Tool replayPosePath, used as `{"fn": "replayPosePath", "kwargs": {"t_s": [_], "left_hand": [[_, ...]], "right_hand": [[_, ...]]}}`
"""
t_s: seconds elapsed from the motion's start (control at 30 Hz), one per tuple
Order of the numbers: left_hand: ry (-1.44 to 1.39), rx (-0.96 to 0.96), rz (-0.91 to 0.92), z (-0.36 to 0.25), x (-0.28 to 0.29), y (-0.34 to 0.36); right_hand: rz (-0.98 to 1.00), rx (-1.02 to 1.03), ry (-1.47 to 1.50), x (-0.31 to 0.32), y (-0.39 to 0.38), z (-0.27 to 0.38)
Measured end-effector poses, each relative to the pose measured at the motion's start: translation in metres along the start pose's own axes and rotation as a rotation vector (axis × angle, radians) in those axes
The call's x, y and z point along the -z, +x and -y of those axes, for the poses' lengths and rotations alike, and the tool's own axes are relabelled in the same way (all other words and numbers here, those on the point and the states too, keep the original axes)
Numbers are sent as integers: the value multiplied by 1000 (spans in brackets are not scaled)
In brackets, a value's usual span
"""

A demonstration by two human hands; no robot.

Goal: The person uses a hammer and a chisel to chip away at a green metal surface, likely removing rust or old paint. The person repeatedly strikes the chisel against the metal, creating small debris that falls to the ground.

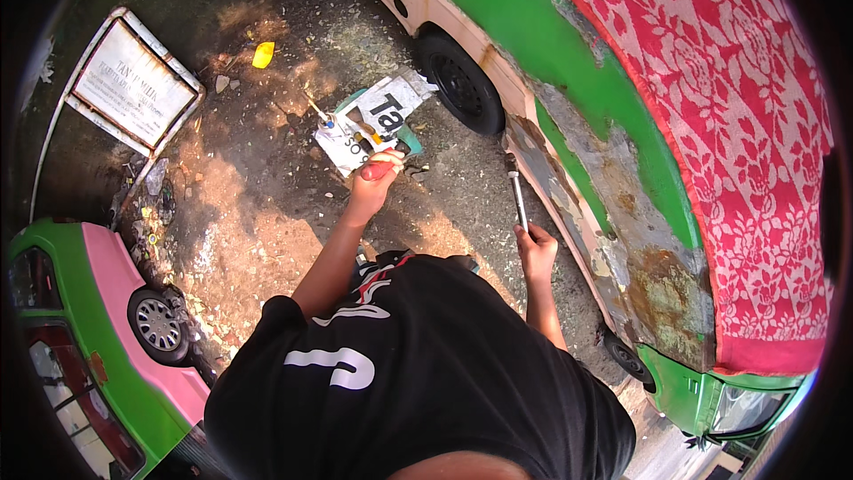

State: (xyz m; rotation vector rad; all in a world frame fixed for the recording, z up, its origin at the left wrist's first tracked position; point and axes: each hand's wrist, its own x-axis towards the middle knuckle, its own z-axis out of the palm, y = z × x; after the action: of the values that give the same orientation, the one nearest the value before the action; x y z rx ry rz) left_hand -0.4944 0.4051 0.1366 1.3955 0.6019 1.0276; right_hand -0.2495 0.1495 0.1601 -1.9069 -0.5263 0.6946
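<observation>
My left hand [380, 185] is closed around a red-handled tool [378, 169], whose working end is too small to make out. It hovers over the near edge of a printed white sheet [391, 93] on the ground. Several small tools lie on that sheet, among them one with a yellow handle [370, 132]. My right hand [538, 255] grips the lower end of a hammer [518, 198] with a shiny shaft and dark head, held upright. Beside it runs the van's lower side panel [569, 204], with patchy, peeling paint and rust.
A green and pale pink van [622, 151] stands at the right, partly under a red floral cloth [773, 240]. Its black wheel [460, 80] is near the sheet. At the left are another green and pink vehicle [98, 302], a rusty-framed sign [133, 84] and scattered rubble [164, 231].
</observation>
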Motion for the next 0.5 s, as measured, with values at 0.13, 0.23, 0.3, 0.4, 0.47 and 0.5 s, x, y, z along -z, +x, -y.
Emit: {"fn": "replayPosePath", "kwargs": {"t_s": [0.13, 0.23, 0.3, 0.4, 0.47, 0.5], "left_hand": [[128, 64, -45, -33, 78, -1], [-89, 18, -121, -37, 138, -4], [-35, 17, -145, -40, 182, -10], [-96, 28, -216, -47, 237, -27], [-98, 60, -261, -56, 273, -40], [-100, 75, -284, -60, 289, -47]], "right_hand": [[15, -38, 120, -84, -18, 38], [56, -13, 147, -143, -31, 70], [79, 31, 157, -180, -40, 91], [110, 76, 118, -225, -54, 113], [161, 67, 187, -251, -62, 127], [189, 72, 190, -261, -66, 133]]}}
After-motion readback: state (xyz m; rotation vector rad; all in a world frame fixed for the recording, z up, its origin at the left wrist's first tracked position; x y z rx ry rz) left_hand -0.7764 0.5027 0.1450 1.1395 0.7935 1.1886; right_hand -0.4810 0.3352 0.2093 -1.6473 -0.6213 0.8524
